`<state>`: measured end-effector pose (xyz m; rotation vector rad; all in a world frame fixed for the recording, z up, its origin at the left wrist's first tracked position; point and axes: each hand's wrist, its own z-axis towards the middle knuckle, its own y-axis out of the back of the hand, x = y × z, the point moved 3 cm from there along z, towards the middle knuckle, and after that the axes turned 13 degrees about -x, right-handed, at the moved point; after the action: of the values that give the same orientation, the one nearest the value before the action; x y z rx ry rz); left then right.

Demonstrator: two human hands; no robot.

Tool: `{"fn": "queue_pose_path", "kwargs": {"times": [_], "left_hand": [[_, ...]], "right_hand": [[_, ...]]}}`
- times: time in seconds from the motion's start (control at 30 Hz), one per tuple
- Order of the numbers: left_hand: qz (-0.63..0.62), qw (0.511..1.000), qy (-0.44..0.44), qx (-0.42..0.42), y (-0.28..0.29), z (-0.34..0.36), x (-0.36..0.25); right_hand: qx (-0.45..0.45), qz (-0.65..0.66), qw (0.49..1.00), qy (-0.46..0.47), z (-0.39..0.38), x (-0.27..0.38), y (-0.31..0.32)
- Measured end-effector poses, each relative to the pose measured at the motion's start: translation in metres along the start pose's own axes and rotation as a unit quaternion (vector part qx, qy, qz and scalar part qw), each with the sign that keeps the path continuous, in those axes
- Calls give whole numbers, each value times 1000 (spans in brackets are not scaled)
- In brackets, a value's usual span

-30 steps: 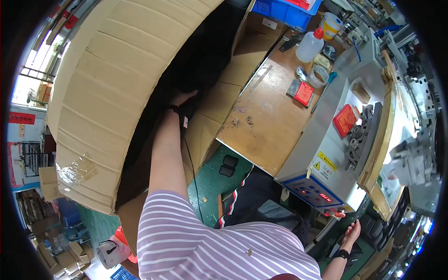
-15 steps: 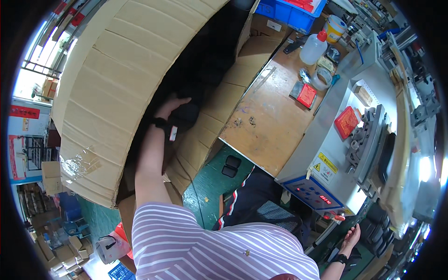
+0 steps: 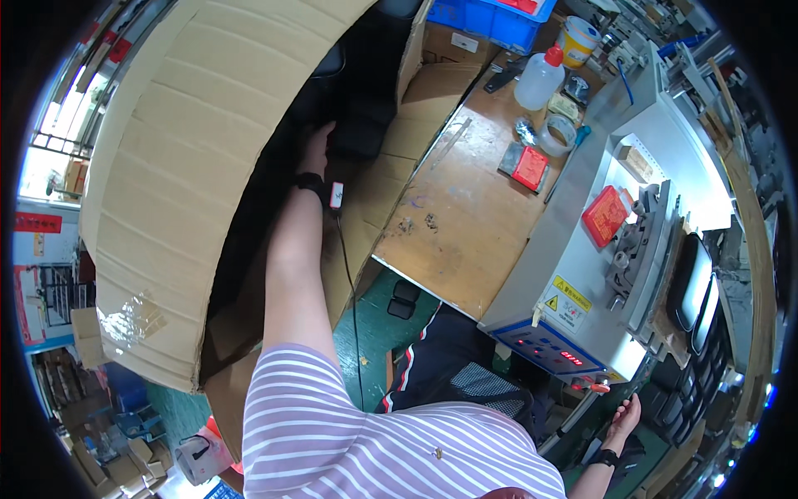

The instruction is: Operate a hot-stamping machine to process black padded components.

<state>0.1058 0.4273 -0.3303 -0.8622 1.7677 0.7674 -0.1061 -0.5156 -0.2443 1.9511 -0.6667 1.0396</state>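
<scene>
My left hand [image 3: 316,148] reaches deep into a large cardboard box [image 3: 179,166], beside dark, padded-looking black items [image 3: 363,129]. Its thumb side shows, but the fingers are lost in the dark, so any grip is hidden. On that wrist is a black band with a small white-and-red device [image 3: 336,195] and a cable. My right hand [image 3: 623,418] hangs low at the right beside the grey press machine [image 3: 532,274]. Its fingers are loosely bent and apart, with nothing visible in them. Glossy black cases [image 3: 694,287] lie on the machine's right side.
A wooden worktop [image 3: 465,224] holds a red-capped squeeze bottle [image 3: 538,79], a tape roll [image 3: 556,135] and a red pad [image 3: 529,168]. Behind stands a blue crate [image 3: 499,25]. A small black case [image 3: 404,298] lies on the green floor. More black cases [image 3: 682,399] stand at the right.
My left hand has gone farther into the box, and the arm is more stretched. The view has shifted a little, uncovering the black cases on the machine. My right hand stays low.
</scene>
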Motion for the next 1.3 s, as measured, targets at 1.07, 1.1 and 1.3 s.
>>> {"fn": "queue_pose_path", "kwargs": {"times": [1.07,1.1,1.3], "left_hand": [[-356,909,214,9,-54,-15,24],[-322,926,195,-28,-45,8,37],[-321,925,201,-41,-62,-14,42]], "right_hand": [[-13,2,1000,-6,0,5,5],[-7,5,1000,-7,1,5,2],[-8,21,1000,-10,-5,5,1]]}}
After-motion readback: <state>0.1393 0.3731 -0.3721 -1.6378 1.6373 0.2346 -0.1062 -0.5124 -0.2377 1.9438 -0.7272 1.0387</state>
